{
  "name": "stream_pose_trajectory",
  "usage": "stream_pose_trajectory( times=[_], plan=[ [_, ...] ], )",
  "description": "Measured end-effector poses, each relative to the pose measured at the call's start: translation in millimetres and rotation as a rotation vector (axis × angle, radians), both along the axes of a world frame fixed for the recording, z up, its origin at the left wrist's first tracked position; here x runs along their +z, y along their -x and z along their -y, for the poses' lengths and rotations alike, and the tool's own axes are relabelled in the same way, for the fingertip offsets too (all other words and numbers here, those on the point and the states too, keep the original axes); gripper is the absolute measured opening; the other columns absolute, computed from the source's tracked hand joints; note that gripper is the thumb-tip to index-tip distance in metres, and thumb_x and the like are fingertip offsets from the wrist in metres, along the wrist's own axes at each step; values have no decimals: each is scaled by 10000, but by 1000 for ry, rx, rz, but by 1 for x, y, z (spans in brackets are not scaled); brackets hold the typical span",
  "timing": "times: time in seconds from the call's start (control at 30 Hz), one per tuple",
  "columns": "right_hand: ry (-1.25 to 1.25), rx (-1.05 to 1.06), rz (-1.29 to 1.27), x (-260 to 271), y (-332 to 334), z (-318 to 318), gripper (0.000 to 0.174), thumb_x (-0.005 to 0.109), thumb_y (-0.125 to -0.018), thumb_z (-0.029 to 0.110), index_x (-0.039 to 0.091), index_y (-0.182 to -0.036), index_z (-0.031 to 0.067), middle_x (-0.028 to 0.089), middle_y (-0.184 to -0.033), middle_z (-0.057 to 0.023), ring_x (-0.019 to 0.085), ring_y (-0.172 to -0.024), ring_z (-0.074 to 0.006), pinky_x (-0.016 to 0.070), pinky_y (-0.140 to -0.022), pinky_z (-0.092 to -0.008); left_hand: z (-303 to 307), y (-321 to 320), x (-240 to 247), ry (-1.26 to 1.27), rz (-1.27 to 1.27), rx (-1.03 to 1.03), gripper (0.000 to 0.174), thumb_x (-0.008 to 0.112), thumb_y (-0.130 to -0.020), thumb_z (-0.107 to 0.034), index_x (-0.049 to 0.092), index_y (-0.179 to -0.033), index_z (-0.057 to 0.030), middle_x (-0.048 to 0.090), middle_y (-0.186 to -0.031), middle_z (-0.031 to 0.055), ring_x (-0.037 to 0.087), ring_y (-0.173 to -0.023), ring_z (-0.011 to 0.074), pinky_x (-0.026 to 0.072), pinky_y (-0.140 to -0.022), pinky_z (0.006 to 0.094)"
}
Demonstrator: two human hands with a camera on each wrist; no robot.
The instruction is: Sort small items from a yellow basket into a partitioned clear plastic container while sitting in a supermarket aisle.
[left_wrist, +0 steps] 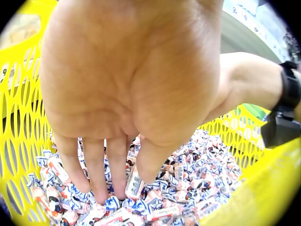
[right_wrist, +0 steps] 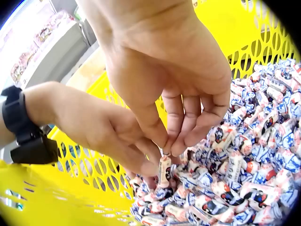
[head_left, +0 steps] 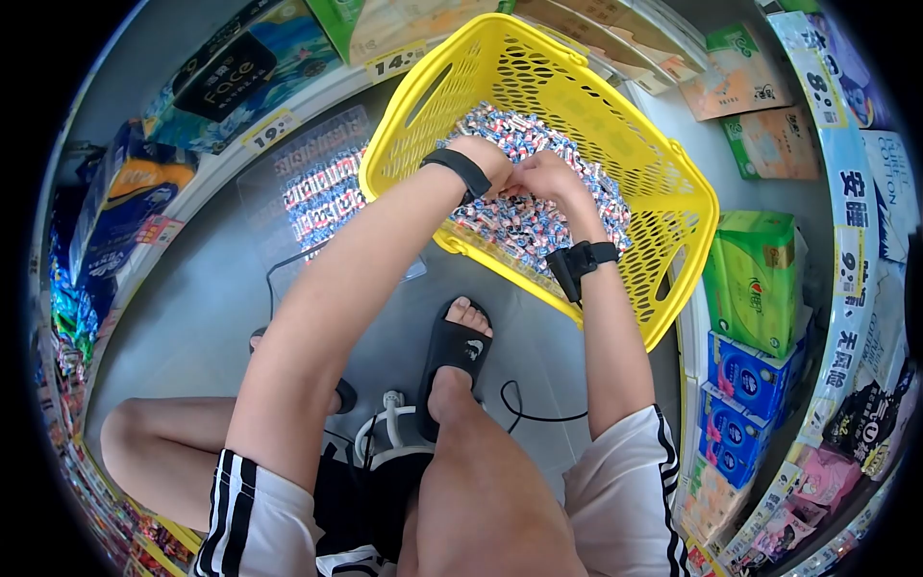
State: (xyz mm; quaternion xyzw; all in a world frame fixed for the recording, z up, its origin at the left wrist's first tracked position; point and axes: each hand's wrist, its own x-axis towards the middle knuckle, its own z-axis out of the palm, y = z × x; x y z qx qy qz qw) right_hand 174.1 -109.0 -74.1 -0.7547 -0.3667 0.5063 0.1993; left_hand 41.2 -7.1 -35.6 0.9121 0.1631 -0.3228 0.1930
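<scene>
Inside the yellow basket (head_left: 615,125) lies a deep layer of wrapped candies (head_left: 500,231) in white, blue and red paper. My right hand (right_wrist: 174,75) pinches the upper twisted end of one wrapped candy (right_wrist: 164,172), which stands upright over the pile. Beside it, my left hand (right_wrist: 94,125) has its thumb against that candy, fingers partly hidden behind. In the left wrist view, the left hand (left_wrist: 127,80) points down, a wrapped candy (left_wrist: 135,185) between thumb and index finger. Its other fingertips reach the pile. Both hands meet over the basket in the head view.
Left of the basket, a clear tray (head_left: 327,188) holds more candies in rows. Shelves with tissue packs (head_left: 755,284) line both sides. A sandalled foot (head_left: 457,346) stands before the basket, near a black cable (head_left: 538,415) and a white stool (head_left: 389,433).
</scene>
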Motion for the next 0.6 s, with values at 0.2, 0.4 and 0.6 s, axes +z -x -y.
stream_pose_trajectory(
  times=[0.2, 0.4, 0.6],
  plan=[
    [-22, -106, -58, 9, -15, -3, 221, 850, -817, 168, 803, -843, -47, 782, -789, -115, 735, -694, -170, 590, -676, -316, -5, -12, -5, 125, 172, 94, 398, 811, -850, -218, 732, -1196, -36, 771, -1093, 195, 737, -1069, 383, 583, -908, 482],
    [-4, 68, 144, 28, -21, -1, 281, 754, -937, 244, 795, -1025, -20, 799, -865, -106, 752, -774, -159, 559, -702, -310, -8, -9, -1, 41, 253, 87, 300, 739, -840, -76, 740, -1130, 0, 761, -1060, 235, 740, -1041, 397, 596, -858, 489],
    [-132, 142, 293, 51, -11, 5, 310, 821, -872, 218, 788, -1132, 52, 790, -905, -145, 769, -823, -263, 591, -790, -380, 9, 3, 26, -91, 275, 49, 221, 704, -830, -26, 737, -1047, 3, 770, -1004, 211, 762, -957, 395, 603, -802, 513]
  ],
)
